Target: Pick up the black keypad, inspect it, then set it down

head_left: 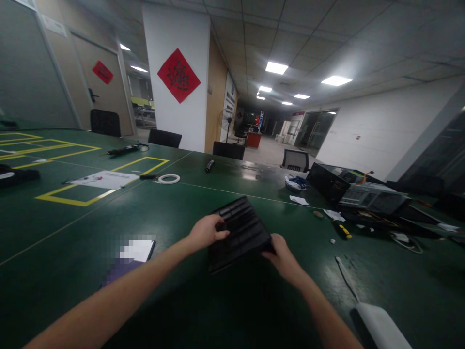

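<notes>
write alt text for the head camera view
Two bare hands, left and right, hold a flat black ridged panel above a glossy dark green table, with an opened black computer case at the right.

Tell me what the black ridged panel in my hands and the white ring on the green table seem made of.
The black ridged panel looks like satin plastic, given soft highlights along its ridges. The white ring looks matte and even-edged, plastic or rolled tape; unclear which.

Dim room, bright ceiling lights (276,68), tabletop glare, soft blur.
</notes>
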